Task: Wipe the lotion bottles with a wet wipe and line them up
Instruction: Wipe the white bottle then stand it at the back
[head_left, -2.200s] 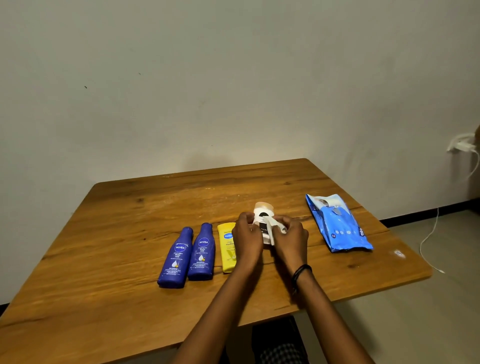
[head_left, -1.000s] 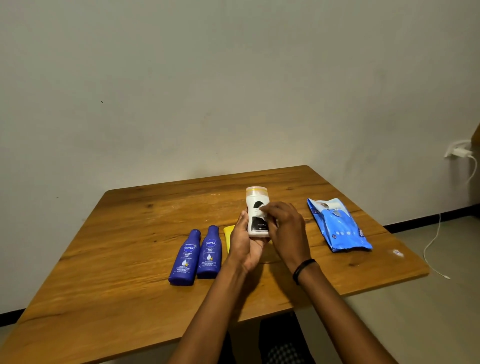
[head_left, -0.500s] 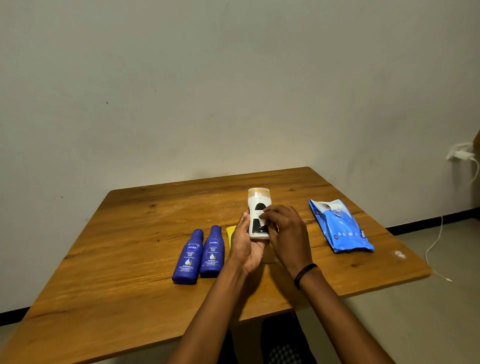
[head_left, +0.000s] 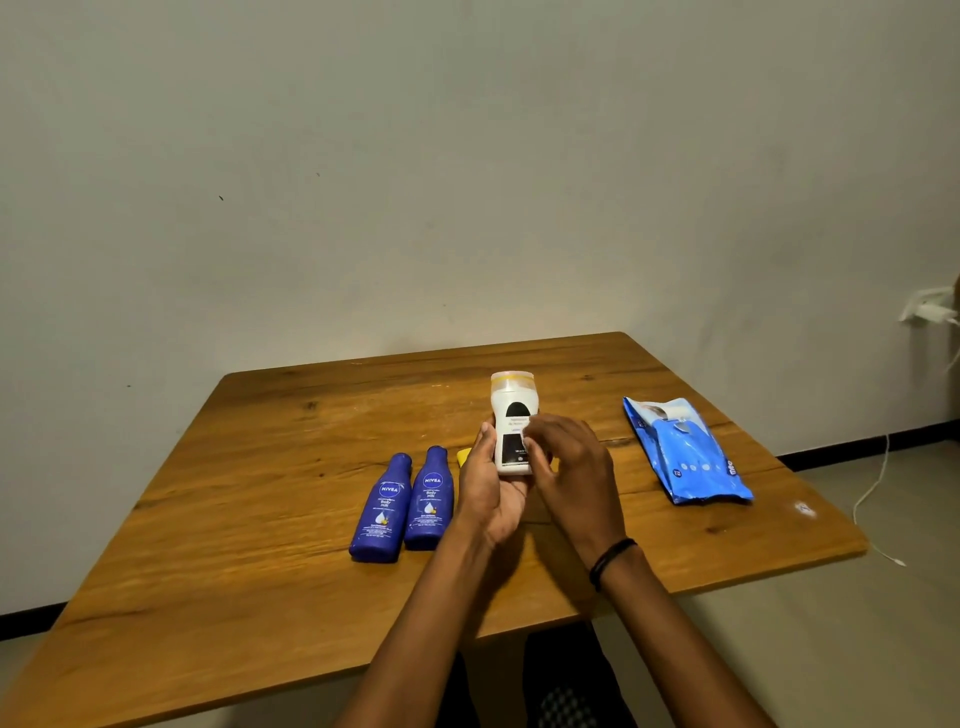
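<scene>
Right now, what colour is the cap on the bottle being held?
The white bottle has a pale yellow cap; head view.

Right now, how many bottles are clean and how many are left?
Looks done: two blue bottles and a mostly hidden yellow bottle lie in a row on the table. In hand: the left hand holds the white bottle upright while the right hand rubs its label with a wipe. Left: finish it and lay it beside the yellow one.

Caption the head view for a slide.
Left hand holds a white bottle; right hand presses a wipe to its label, two blue bottles lying on the table beside.
</scene>
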